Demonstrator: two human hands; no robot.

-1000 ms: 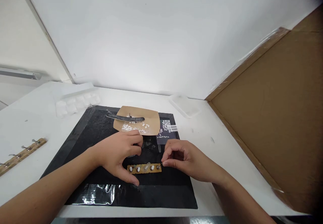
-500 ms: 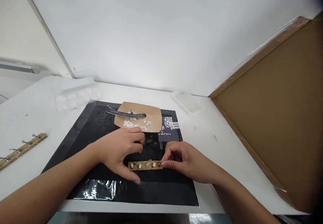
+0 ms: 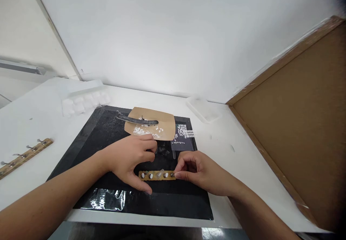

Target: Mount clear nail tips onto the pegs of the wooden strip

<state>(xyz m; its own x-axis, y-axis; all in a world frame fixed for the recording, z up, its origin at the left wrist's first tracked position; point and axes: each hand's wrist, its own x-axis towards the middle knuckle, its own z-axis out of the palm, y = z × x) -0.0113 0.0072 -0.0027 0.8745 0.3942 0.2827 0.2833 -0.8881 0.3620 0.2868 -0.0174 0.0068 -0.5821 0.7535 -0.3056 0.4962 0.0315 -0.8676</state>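
Observation:
A short wooden strip (image 3: 155,176) lies on the black mat (image 3: 183,200), with a row of small metal clips along it, some topped with white pads. Across its middle rests a small clear piece (image 3: 160,173). My right hand (image 3: 193,169) is at the strip's right end, thumb and forefinger pinched together by the last clip; anything between the fingertips is too small to make out. My left hand (image 3: 135,160) arches over the strip's left end, its thumb stretched out in front and its fingers loosely bent behind, with nothing seen in its grasp.
Behind the hands, a brown card (image 3: 167,124) bears white bits and a dark curved file (image 3: 137,120). White tabs (image 3: 186,131) cover a dark sheet at right. Clear trays (image 3: 83,103) stand at the back. Another clip strip (image 3: 27,157) lies left; a cardboard panel (image 3: 292,117) borders the right.
The view has shifted slightly. Both hands keep almost the same pose around the wooden strip, and nothing has plainly been picked up or let go.

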